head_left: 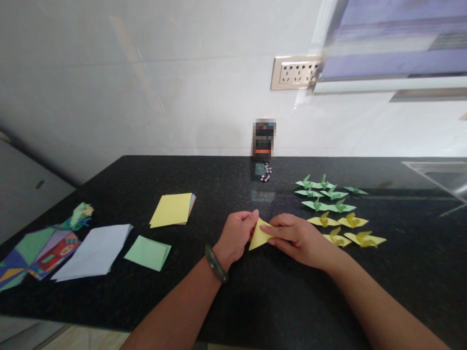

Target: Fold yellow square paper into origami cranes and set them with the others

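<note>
A yellow paper folded into a triangle (258, 236) rests on the black counter (226, 301) between my hands. My left hand (237, 234) pinches its top left corner with closed fingers; a dark green bangle (216, 264) sits on that wrist. Pressing on the triangle's right side is my right hand (297, 238), fingers together along the fold. Just right of that hand lie several folded paper cranes, green ones (324, 194) farther back and yellow ones (350, 229) nearer.
A stack of square sheets with yellow on top (172, 210) lies left of my hands, then a green sheet (148, 253), white sheets (95, 250) and patterned paper (32, 255). A small dark box (263, 141) stands against the tiled wall. A sink edge (438, 177) shows at right.
</note>
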`<state>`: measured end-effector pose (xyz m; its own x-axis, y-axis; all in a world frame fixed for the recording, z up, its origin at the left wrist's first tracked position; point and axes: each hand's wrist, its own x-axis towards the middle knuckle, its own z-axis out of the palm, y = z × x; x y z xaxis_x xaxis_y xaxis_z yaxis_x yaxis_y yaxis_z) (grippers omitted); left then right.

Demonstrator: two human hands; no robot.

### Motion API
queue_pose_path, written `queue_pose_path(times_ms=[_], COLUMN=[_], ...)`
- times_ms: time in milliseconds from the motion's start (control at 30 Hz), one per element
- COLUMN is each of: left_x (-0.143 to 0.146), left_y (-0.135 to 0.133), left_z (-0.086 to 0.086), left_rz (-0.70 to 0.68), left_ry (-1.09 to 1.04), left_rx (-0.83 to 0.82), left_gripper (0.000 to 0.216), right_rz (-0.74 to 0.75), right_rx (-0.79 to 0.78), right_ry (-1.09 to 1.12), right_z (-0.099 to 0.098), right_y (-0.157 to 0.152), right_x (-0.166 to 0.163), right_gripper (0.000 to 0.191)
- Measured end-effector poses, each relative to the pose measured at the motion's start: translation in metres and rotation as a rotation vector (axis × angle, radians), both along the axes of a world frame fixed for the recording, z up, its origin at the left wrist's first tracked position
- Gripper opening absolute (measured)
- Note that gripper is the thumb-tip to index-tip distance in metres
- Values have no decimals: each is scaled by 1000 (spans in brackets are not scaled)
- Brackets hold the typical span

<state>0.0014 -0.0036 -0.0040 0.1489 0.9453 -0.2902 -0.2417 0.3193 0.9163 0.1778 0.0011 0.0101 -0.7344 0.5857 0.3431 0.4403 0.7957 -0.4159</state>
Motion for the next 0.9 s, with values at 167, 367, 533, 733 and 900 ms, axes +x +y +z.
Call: queue_pose_path(times_ms=[167,367,533,733,900], left_x=[-1,2,4,3,-3], left_y=[1,-1,-4,-4,0], left_z=[-2,-2,-1,-1,4], left_rz=[-10,43,29,50,190], left_ry=[46,193,346,382,325], left_rx=[8,147,276,316,288], left_gripper=[29,21,17,18,19], right_rz=[-8,-393,-367,-328,-379], right_rx=[-93,-365,-373,-395,-418], right_ry=[106,303,254,298,325], right_z=[-2,-9,-15,-13,-6], right_y=[0,-2,-2,0,4], right_x=[-1,-13,-17,-14,-6], right_gripper=[26,18,22,24,23])
